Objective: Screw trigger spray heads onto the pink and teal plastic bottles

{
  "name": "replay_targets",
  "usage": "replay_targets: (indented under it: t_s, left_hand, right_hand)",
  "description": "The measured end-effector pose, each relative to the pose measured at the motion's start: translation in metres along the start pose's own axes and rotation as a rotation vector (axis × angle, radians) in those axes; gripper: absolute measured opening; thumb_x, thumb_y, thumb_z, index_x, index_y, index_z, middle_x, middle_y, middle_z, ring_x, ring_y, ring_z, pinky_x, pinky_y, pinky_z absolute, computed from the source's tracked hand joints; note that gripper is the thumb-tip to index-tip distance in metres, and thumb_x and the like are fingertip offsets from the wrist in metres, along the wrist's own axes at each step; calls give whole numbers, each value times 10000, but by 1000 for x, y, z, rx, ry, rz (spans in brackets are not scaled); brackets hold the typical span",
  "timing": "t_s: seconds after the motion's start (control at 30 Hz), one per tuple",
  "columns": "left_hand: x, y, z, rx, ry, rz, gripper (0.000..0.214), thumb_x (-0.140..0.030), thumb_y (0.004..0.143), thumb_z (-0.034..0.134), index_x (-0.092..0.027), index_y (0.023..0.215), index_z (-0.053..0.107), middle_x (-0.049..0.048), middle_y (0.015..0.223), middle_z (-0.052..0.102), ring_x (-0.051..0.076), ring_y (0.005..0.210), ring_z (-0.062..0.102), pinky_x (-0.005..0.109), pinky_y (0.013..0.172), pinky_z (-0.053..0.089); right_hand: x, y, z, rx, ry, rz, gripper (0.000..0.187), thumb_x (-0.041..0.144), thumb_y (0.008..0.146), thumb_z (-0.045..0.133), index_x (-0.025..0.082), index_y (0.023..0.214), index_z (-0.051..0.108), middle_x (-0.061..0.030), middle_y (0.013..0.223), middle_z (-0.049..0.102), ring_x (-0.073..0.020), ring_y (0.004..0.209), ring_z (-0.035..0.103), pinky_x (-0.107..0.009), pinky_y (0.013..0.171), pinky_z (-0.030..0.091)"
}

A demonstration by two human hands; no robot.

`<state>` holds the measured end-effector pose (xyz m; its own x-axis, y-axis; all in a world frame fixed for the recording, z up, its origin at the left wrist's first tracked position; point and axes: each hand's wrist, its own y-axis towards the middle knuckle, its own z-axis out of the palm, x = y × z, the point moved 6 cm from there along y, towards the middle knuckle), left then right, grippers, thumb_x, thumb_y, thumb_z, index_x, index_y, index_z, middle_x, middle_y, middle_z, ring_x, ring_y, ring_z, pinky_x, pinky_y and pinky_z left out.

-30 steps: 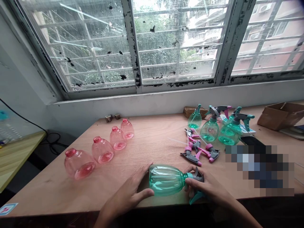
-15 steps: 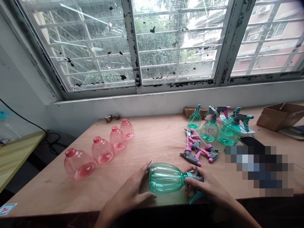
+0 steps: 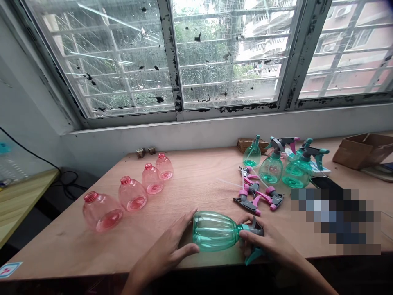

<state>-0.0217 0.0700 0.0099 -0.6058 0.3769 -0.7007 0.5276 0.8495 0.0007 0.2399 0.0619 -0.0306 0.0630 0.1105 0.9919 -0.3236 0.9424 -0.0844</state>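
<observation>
A clear green spray bottle (image 3: 215,231) lies on its side in front of me, base to the left and spray head to the right. My right hand (image 3: 260,235) is closed round its neck and grey spray head, with the teal trigger (image 3: 253,256) pointing down. At the base, my left hand (image 3: 175,241) is cupped with thumb and fingers apart; whether the fingertips touch the plastic I cannot tell. Just beyond the bottle lie several loose grey-and-pink spray heads (image 3: 247,200) with thin tubes.
Several pink bottles without heads (image 3: 102,213) stand in a slanting row on the left. Green spray bottles (image 3: 270,168) with heads stand at the back right, near a phone (image 3: 327,185) and an open cardboard box (image 3: 362,151). A window sill (image 3: 196,127) bounds the table's (image 3: 196,172) far side.
My left thumb has shifted slightly away from the bottle's base. The right hand and the spray bottle have hardly moved.
</observation>
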Motion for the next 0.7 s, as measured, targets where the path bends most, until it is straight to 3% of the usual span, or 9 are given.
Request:
replay_targets:
  t_s: [0.23, 0.7]
  left_hand:
    - [3, 3, 3, -25, -36, -1, 928, -297, 863, 774, -344, 1591, 201, 24, 1650, 291, 297, 1498, 309, 461, 1243, 277]
    - [-5, 4, 2, -47, 46, 36, 802, -266, 875, 754, -327, 1551, 326, 33, 1601, 398, 278, 1449, 404, 426, 1225, 330]
  right_hand:
    - [0, 0, -1, -11, 4, -14, 411, 499, 845, 763, 163, 1012, 595, -14, 670, 758, -176, 611, 707, -267, 612, 527]
    - [2, 0, 0, 14, -8, -22, 410, 497, 849, 760, 161, 1028, 608, -14, 670, 754, -181, 617, 706, -267, 610, 526]
